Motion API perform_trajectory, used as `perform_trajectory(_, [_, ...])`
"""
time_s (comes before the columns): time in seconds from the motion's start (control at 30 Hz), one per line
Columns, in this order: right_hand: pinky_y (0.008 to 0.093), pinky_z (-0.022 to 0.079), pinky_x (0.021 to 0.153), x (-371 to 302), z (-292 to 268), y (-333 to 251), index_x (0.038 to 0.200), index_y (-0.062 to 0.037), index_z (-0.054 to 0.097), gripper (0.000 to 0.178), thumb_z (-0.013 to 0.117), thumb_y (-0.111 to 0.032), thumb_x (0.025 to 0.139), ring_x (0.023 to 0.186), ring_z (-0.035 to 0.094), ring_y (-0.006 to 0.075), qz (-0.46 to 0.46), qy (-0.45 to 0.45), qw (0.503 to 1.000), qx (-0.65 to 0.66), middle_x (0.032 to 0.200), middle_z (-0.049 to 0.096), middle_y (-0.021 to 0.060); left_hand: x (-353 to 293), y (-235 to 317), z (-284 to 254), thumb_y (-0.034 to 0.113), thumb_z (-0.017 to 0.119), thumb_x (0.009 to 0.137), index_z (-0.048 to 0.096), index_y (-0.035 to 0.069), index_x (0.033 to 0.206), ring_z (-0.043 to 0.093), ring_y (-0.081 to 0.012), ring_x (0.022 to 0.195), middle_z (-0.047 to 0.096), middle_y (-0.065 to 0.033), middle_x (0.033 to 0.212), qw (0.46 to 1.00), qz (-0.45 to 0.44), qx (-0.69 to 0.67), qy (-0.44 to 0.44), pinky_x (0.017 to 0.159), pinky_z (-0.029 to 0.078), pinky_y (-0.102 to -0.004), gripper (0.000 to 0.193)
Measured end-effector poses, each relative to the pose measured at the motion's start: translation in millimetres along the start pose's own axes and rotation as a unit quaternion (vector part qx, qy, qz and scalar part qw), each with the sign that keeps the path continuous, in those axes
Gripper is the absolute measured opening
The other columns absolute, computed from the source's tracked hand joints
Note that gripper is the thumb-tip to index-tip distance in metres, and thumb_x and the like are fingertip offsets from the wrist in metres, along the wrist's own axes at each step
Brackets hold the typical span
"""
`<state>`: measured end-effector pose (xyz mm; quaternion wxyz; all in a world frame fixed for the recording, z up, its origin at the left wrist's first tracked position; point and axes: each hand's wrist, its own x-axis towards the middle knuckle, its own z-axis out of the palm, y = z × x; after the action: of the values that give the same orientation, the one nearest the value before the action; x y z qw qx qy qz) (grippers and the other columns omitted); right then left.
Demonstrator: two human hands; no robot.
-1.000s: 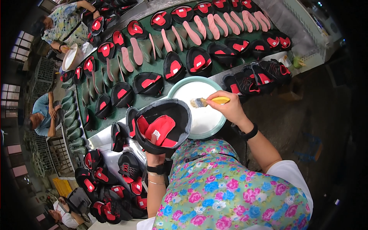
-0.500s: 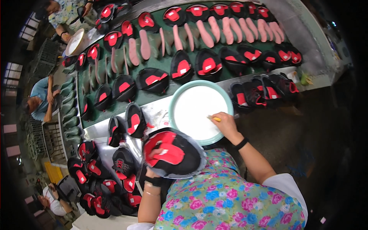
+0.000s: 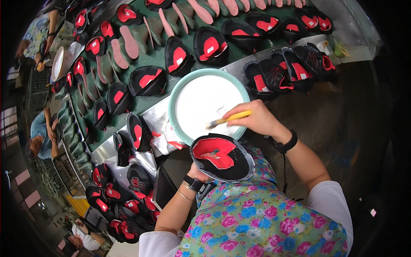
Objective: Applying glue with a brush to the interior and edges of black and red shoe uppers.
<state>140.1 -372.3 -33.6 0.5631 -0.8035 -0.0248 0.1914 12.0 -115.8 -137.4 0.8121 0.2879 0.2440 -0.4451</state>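
Note:
My left hand (image 3: pixel 198 173) grips a black shoe upper (image 3: pixel 233 168) with red lining from its left side. Its opening faces up, and part of my fingers is hidden behind it. In my right hand (image 3: pixel 262 118) is a paintbrush (image 3: pixel 238 115) with a yellow handle. The brush's pale bristles hang over a round, pale green basin (image 3: pixel 172 112) of white liquid (image 3: pixel 199 100), just beyond the upper. Whether the bristle tips touch the liquid I cannot tell.
Rows of black-and-red uppers (image 3: pixel 174 58) and pink insoles (image 3: pixel 128 42) lie on a green conveyor (image 3: pixel 171 100) beyond the basin. More uppers (image 3: pixel 112 192) are piled at left, others (image 3: pixel 295 70) at right. Co-workers (image 3: pixel 43 132) are along the left side.
The brush has come up out of the white liquid, showing more handle and its bristles. The upper has been turned and moved right, closer to the basin. The whole view has shifted.

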Motion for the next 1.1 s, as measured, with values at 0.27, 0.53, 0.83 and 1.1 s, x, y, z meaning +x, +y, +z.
perform_trajectory(0.27, [0.0253,0.051,0.073,-4.3,-15.9,11.4,0.089,-0.0034,0.073,0.018,0.076,-0.009,0.072,0.076,0.066,0.0139,-0.049,-0.066,0.992,0.093,0.083,0.071,0.0091,18.9,2.8,44.5,0.039,0.035,0.099,0.047,0.004,0.132,0.056,-0.0295,0.115,0.057,-0.0161,0.126,0.977,-0.045,-0.179,-0.111,0.100,0.044,-0.0463,0.050])
perform_trajectory(0.53, [0.0300,0.052,0.069,-24.3,-39.0,26.1,0.081,-0.0032,0.072,0.022,0.077,-0.020,0.069,0.069,0.068,0.0225,-0.002,-0.036,0.999,-0.028,0.073,0.069,0.0135,-13.8,23.0,59.4,0.037,0.037,0.099,0.048,-0.001,0.130,0.055,-0.0335,0.116,0.054,-0.0205,0.128,0.997,0.055,0.043,0.023,0.100,0.043,-0.0501,0.050])
perform_trajectory(0.83, [0.0275,0.050,0.060,0.4,-26.1,-39.3,0.077,0.0000,0.071,0.020,0.076,-0.018,0.071,0.060,0.064,0.0135,-0.028,-0.004,0.999,-0.027,0.065,0.067,0.0091,-40.3,45.1,35.3,0.018,0.043,0.094,0.054,0.000,0.121,0.058,-0.0365,0.109,0.062,-0.0216,0.115,0.965,0.112,-0.236,-0.029,0.098,0.046,-0.0514,0.034])
perform_trajectory(1.1, [0.0233,0.045,0.052,26.8,17.7,-28.9,0.078,0.0031,0.068,0.010,0.070,-0.007,0.079,0.057,0.058,0.0095,-0.071,-0.026,0.996,0.036,0.065,0.064,0.0047,-65.8,50.5,29.0,0.035,0.051,0.094,0.060,0.015,0.096,0.041,-0.0091,0.041,0.057,0.0032,0.065,0.963,0.156,-0.184,0.123,0.035,0.028,-0.0202,0.022])
